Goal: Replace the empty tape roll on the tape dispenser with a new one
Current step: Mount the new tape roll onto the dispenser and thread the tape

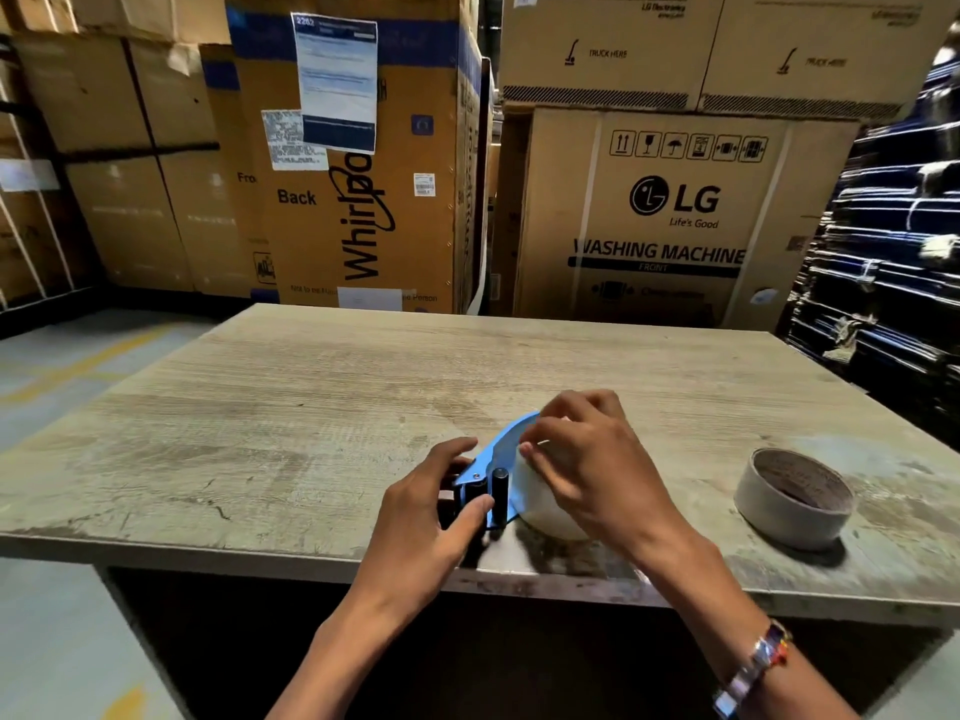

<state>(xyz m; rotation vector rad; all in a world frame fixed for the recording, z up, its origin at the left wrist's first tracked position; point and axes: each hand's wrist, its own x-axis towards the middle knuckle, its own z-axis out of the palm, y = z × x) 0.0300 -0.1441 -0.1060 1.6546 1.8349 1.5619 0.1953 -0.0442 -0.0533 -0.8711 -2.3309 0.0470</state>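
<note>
While the left hand grips the blue-and-black tape dispenser, right-hand fingers curl around its white tape roll. An empty grey cardboard core stands apart on the wooden surface.

A worn wooden table carried a blue tape dispenser with a white tape roll near its front edge; an empty cardboard tape core lay well apart, toward the right.

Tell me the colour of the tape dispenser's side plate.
Blue. The tape dispenser has a blue side plate with black rollers, seen in the head view, the only one.
</note>
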